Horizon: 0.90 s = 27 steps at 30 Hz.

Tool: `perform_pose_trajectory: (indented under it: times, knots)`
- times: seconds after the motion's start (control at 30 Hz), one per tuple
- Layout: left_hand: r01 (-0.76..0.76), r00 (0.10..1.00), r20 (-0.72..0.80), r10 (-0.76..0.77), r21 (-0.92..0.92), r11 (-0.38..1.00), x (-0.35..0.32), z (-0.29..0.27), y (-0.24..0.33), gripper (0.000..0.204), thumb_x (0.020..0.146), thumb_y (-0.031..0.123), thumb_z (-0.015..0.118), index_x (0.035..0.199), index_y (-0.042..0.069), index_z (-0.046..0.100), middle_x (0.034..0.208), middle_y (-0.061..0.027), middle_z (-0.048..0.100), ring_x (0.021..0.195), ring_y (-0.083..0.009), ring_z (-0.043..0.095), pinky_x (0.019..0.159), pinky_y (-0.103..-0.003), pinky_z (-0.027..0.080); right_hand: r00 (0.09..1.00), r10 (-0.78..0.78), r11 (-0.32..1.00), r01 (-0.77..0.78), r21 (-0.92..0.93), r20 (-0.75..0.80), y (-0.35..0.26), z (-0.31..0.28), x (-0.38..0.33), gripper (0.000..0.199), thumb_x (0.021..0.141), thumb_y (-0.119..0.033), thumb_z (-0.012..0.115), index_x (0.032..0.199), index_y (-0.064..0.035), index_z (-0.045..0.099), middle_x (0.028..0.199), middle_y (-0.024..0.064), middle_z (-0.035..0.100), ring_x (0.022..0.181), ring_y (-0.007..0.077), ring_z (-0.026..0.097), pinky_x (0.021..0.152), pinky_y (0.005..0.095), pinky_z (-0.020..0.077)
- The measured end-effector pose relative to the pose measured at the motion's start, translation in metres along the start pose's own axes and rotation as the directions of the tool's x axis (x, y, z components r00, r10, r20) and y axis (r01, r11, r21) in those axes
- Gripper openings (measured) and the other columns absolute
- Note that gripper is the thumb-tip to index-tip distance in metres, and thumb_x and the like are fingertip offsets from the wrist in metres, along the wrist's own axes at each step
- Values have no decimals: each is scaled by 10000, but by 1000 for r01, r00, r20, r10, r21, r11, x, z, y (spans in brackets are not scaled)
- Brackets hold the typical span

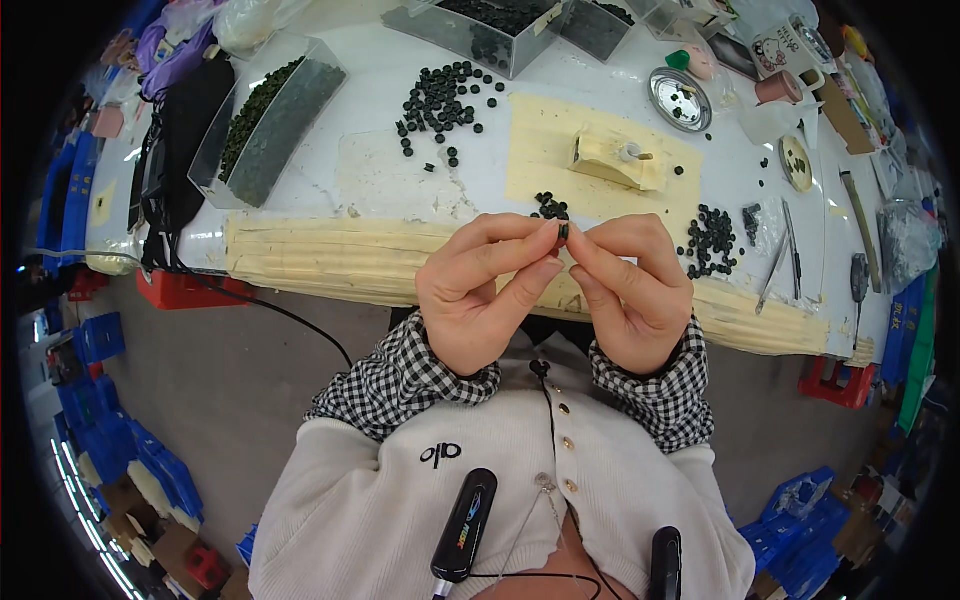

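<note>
Two black clip-on devices (465,524) are being worn on the front of a cream cardigan (400,500), nearest the camera, with a thin black cable running between them. Above these, two forearms in black-and-white checked cuffs (405,378) are being raised from the lower edge, and both hands are being held close together in front of the chest, over the near edge of the white worktable (380,110). The left hand (480,290) is being held palm inward with the wrist bent, its fingers curled toward the right; the right hand (635,290) is being mirrored against it. One small black ring-shaped part (563,232) is being pinched between the thumb and forefinger tips of both hands, the fingers being closed narrowly on it, while the remaining fingers are being kept loosely folded. On the table behind the hands, three loose groups of the same black parts are being kept: one large scatter (445,100) at the far centre, one small heap (550,207) just beyond the fingertips, and one cluster (712,240) to the right; their individual number cannot be told. One beige fixture block (610,158) is being supported on a beige mat (600,160).
</note>
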<state>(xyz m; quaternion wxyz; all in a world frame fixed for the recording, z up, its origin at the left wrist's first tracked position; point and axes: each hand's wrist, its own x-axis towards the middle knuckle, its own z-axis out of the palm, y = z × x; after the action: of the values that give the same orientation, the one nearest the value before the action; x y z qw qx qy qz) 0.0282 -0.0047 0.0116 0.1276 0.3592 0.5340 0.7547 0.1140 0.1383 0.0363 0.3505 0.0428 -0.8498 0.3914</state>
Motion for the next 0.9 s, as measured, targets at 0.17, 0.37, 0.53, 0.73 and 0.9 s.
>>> perform_pose_trajectory:
  times: [0.17,0.37,0.53,0.73,0.9]
  knots:
    - [12,1000,1,-12,-2,1000,-1,-1,0,286,812,-100,640,1089,-30,653,1068,-145,632,980,-196,610,855,-269,481,1000,0,1000,0,-15,21,0,-2,1,338,722,23,723,1054,-36,698,895,57,631,754,203,568,665,293,470]
    - [80,996,-16,-85,-187,979,1,-2,-4,240,828,-114,621,1054,-40,650,1036,-134,637,956,-161,612,820,-243,492,1000,-10,1000,10,6,15,1,-2,2,353,721,24,723,1066,-44,697,905,51,632,773,204,572,671,291,472]
    - [171,980,-35,-197,-367,915,3,0,-1,203,836,-103,626,1030,-43,636,1010,-117,646,920,-138,619,810,-239,504,999,-8,1000,7,22,32,0,-2,0,363,724,30,719,1078,-44,692,909,50,632,776,201,569,680,293,469]
    - [168,983,-15,-181,-309,936,6,-3,-1,204,825,-108,636,1014,-31,646,984,-108,653,905,-137,622,787,-236,510,999,-24,999,23,30,34,0,-1,0,368,726,40,714,1084,-42,688,905,51,627,775,203,567,681,300,466]
    - [116,993,-11,-122,-223,968,7,-5,-3,208,806,-122,644,989,-24,663,975,-109,654,889,-144,626,773,-239,510,999,-21,1000,20,22,34,-1,-1,-1,367,728,41,715,1085,-43,688,900,51,621,775,202,565,683,302,464]
